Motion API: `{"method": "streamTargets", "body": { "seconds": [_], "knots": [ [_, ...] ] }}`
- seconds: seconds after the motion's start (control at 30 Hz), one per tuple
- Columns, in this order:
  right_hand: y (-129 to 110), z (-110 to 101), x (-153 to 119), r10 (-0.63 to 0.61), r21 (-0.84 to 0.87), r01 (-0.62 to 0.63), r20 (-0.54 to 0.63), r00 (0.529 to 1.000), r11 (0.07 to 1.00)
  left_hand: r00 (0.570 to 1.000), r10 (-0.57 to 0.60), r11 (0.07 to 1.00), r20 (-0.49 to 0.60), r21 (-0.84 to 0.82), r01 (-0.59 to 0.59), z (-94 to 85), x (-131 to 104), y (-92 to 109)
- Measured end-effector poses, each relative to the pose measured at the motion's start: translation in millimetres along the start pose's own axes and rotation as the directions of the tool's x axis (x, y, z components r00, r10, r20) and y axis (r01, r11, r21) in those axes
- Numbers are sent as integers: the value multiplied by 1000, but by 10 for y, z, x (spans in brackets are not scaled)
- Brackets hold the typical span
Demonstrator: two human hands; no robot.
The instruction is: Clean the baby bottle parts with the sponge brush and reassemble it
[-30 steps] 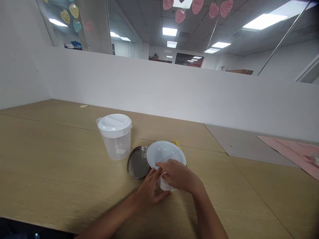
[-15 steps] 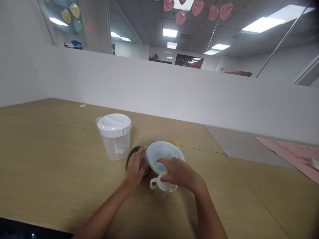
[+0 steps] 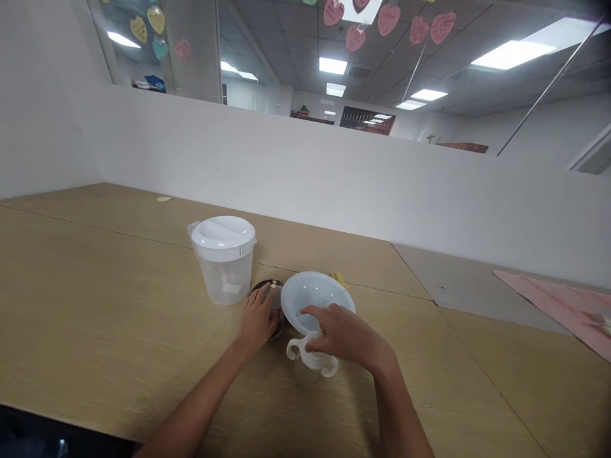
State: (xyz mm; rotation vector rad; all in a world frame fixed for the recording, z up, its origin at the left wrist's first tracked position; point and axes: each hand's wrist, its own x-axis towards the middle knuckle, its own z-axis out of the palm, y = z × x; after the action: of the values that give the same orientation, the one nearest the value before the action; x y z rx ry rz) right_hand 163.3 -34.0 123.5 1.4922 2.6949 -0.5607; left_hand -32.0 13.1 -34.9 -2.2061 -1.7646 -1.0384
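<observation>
My left hand (image 3: 258, 321) curls over a round metal bowl (image 3: 261, 285), thumb at its right side and fingers across its top. A shiny, clear-looking part shows by the fingertips; I cannot make out what it is. Touching the metal bowl's right side is a white bowl (image 3: 305, 289). My right hand (image 3: 341, 331) pinches its near rim, with the index finger inside and the thumb outside. Just below that thumb is a clear cup with a white two-handled top (image 3: 312, 361); whether the thumb also presses on it is hard to tell.
A clear pitcher with a white lid (image 3: 224, 261) stands behind and left of the bowls. Something small and yellow (image 3: 339, 278) peeks out behind the white bowl. To the right lies a pink cloth (image 3: 548, 292). A white wall (image 3: 305, 178) borders the table's back.
My left hand has shifted slightly, its fingers now spread further over the metal bowl, which has moved or tilted a little. The right hand stays almost still. The view has shifted slightly.
</observation>
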Motion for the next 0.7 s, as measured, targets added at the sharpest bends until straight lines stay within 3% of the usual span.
{"method": "streamTargets", "body": {
  "seconds": [0.17,0.23,0.3,0.4,0.47,0.6,0.7],
  "knots": [
    [44,-54,-24,7,86,-8,11,1000,996,991,-122,992,59,-22,123,-12,23,-13],
    [94,-74,-25,12,146,-10,-13,1000,989,977,-211,977,2,-13,211,-58,43,11],
    [151,-79,2,19,215,2,-93,996,977,959,-244,970,-142,-61,237,-105,53,46],
    [214,-44,101,33,259,54,-320,947,964,908,-180,971,-378,-218,101,-119,9,104],
    [216,4,183,-38,234,145,-410,911,961,888,-89,960,-451,-276,-44,-82,-60,135],
    [111,95,274,-283,166,358,-355,891,919,884,90,913,-459,-317,-257,-12,-178,165],
    [19,110,264,-357,147,423,-336,871,894,896,42,895,-442,-383,-231,-29,-186,173]
  ]
}}
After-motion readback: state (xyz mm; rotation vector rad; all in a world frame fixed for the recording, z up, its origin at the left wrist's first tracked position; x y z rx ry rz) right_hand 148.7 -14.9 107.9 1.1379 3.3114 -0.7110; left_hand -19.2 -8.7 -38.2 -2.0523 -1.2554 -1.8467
